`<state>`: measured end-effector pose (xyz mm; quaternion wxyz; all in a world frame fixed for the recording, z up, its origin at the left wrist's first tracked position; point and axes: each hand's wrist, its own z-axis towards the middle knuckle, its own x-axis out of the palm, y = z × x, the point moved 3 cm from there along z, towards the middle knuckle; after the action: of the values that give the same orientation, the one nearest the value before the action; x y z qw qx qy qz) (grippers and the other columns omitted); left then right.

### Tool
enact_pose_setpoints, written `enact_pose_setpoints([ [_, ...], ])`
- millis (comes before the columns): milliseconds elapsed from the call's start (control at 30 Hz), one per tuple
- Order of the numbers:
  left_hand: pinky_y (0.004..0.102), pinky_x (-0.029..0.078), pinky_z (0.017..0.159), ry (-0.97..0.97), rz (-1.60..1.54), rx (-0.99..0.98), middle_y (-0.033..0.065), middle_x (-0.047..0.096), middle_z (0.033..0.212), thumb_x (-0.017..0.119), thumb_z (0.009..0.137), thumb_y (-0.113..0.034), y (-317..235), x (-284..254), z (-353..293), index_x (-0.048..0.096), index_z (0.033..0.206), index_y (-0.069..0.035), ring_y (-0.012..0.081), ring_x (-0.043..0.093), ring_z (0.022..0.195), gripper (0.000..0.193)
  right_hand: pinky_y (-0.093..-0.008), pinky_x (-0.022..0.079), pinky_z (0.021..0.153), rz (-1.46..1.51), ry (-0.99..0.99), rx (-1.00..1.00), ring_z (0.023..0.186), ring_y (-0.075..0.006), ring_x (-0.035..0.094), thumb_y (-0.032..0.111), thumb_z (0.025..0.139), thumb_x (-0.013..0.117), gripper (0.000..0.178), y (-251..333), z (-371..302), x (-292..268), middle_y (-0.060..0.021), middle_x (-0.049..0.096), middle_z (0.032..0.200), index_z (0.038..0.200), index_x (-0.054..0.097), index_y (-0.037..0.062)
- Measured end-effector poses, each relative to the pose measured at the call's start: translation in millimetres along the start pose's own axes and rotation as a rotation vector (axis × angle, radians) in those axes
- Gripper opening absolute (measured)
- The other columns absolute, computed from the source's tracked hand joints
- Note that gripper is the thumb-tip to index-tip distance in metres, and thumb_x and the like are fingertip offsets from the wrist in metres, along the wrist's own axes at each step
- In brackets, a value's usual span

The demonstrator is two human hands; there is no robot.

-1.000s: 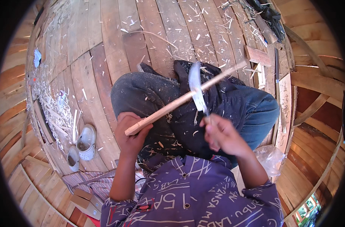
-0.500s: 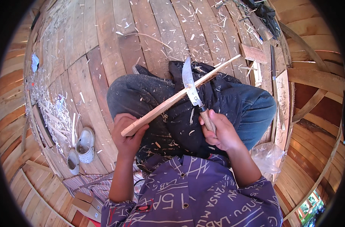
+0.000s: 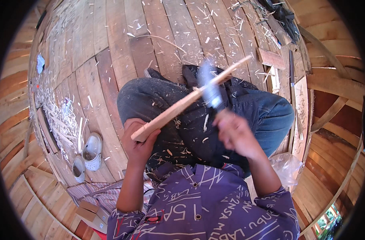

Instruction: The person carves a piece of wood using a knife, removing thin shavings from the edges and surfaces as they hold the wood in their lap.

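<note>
I sit cross-legged on a plank floor. My left hand [image 3: 139, 145] grips the near end of a long pale wooden stick [image 3: 178, 107] that slants up and right across my lap. My right hand [image 3: 237, 134] holds a knife [image 3: 209, 89] by its handle; the wide blade lies against the stick near its middle and is blurred by motion. Wood shavings cling to the dark cloth [image 3: 190, 132] over my knees.
Shavings litter the floor boards [image 3: 122, 48], thickest in a pile at the left [image 3: 56, 116]. A pair of white clogs [image 3: 88, 156] lies at my left. A clear plastic bag [image 3: 286, 168] sits by my right leg, a short board [image 3: 270, 58] and dark cloth [image 3: 282, 16] beyond.
The knife has slid along the stick, from its far part toward the middle, with my right hand pulling back. The left hand keeps its hold on the stick's near end.
</note>
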<state>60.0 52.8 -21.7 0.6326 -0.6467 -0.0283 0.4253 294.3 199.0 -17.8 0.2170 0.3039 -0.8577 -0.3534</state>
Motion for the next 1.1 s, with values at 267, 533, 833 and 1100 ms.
enact_pose_setpoints([
  [267,0.0306,0.043,0.070,0.026,0.009,0.020,0.0076,0.058,0.076,0.082,0.065,-0.007,-2,-2,0,0.062,0.074,-0.001,0.0212,0.055,0.078,0.024,-0.0192,0.027,0.039,0.215,0.205,0.094,0.044,-0.0025,0.036,0.027,0.101,0.045,0.024,3,-8,20,0.0045,0.041,0.058,0.101,0.053,0.0042],
  [533,0.0320,0.044,0.072,0.029,0.007,-0.001,0.0064,0.060,0.077,0.085,0.061,-0.009,0,-2,1,0.064,0.075,-0.003,0.0230,0.057,0.080,0.025,-0.0198,0.024,0.037,0.254,0.178,0.079,0.042,-0.0030,0.033,0.036,0.100,0.045,0.032,2,-3,21,0.0043,0.039,0.056,0.098,0.053,0.0052],
  [833,0.0320,0.043,0.070,0.036,0.026,0.029,0.0061,0.060,0.077,0.084,0.063,-0.008,-3,-1,-1,0.064,0.077,-0.004,0.0229,0.056,0.080,0.024,-0.0202,0.022,0.038,0.288,0.093,0.045,0.041,-0.0039,0.030,0.040,0.102,0.036,0.041,-7,6,12,0.0011,0.040,0.053,0.097,0.056,0.0041],
  [1100,0.0322,0.043,0.071,0.012,0.042,0.032,0.0066,0.059,0.078,0.084,0.065,-0.009,1,1,-2,0.064,0.078,-0.003,0.0234,0.056,0.079,0.025,-0.0301,0.043,0.050,-0.631,-0.321,-0.479,0.053,-0.0150,0.056,0.017,0.093,0.059,0.018,25,-4,6,-0.0111,0.059,0.065,0.102,0.059,0.0017],
])
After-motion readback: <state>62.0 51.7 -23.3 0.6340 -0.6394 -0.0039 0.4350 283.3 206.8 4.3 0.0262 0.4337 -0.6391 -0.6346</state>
